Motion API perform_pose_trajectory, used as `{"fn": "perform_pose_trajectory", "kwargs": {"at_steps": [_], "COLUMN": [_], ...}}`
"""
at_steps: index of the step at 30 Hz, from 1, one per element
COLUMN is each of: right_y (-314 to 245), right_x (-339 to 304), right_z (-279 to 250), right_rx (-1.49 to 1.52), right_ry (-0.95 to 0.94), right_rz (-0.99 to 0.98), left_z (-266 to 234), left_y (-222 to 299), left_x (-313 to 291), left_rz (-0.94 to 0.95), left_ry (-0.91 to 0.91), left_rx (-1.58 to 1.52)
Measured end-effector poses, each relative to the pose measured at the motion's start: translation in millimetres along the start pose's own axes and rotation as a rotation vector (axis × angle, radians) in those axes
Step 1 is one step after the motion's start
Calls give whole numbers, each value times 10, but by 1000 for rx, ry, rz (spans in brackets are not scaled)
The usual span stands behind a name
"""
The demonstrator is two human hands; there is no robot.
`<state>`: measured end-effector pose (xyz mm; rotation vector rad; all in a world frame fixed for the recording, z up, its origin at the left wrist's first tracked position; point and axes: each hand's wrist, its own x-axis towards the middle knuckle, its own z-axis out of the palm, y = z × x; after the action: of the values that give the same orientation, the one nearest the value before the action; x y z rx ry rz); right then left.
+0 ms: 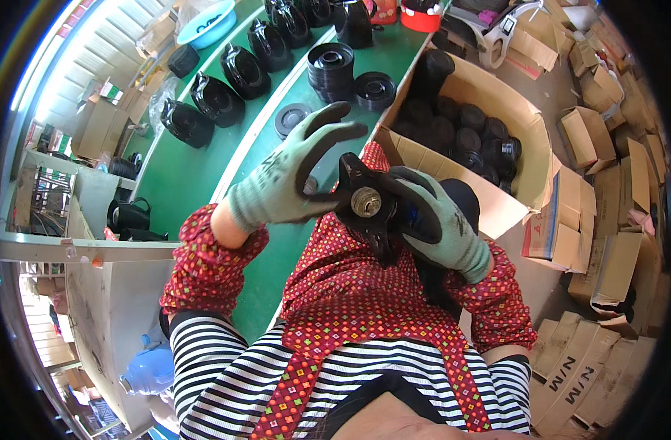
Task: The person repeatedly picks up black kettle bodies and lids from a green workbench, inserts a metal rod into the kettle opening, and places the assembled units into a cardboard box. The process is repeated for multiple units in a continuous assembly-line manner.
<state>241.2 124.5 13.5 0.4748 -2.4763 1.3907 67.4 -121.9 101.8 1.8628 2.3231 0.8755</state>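
My right hand [442, 231], in a grey-green glove with black palm and fingers, is closed around a black plastic part [357, 229] in front of my apron. The part has a pale, ringed round piece [366, 202] at its centre and a pointed end sticking up; its exact kind is unclear. Wearing a matching glove, my left hand [295, 172] has its fingers spread on the left side. Its thumb reaches the part's left edge; whether it touches cannot be made out. Beyond the left hand, a flat grey-black disc [291, 117] lies on the green table [265, 198].
Several shiny black jugs [218, 99] stand in a row along the table. A stack of black round lids [331, 70] and another lid pile [375, 89] stand nearer. To my right, an open cardboard box [489, 187] holds black cylindrical parts. A light-blue basin [207, 26] is far left.
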Motion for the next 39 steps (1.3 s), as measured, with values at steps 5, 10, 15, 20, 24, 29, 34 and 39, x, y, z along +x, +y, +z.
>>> {"fn": "perform_pose_trajectory", "kwargs": {"at_steps": [5,10,15,20,24,29,34,39], "right_y": [-178,-251,-189,-289,169,916,1045,1175], "right_x": [119,137,125,193,311,436,334,-144], "right_z": [-195,-235,-145,-285,-401,-162,-52,85], "right_rx": [-123,-295,-422,-131,531,1460,631,506], "right_ry": [-127,-242,-233,-269,232,-39,242,402], "right_rz": [-16,-9,-70,52,518,939,634,533], "left_z": [263,674,819,879,849,1438,1557,1256], "left_y": [71,51,19,-14,145,332,276,-398], "left_x": [-196,-266,-248,-329,-274,-9,-291,-710], "left_rz": [-3,-12,30,19,308,572,797,-16], "left_ry": [-144,-53,9,25,125,237,-91,93], "left_rx": [0,-24,-199,-292,-43,58,-97,-102]}}
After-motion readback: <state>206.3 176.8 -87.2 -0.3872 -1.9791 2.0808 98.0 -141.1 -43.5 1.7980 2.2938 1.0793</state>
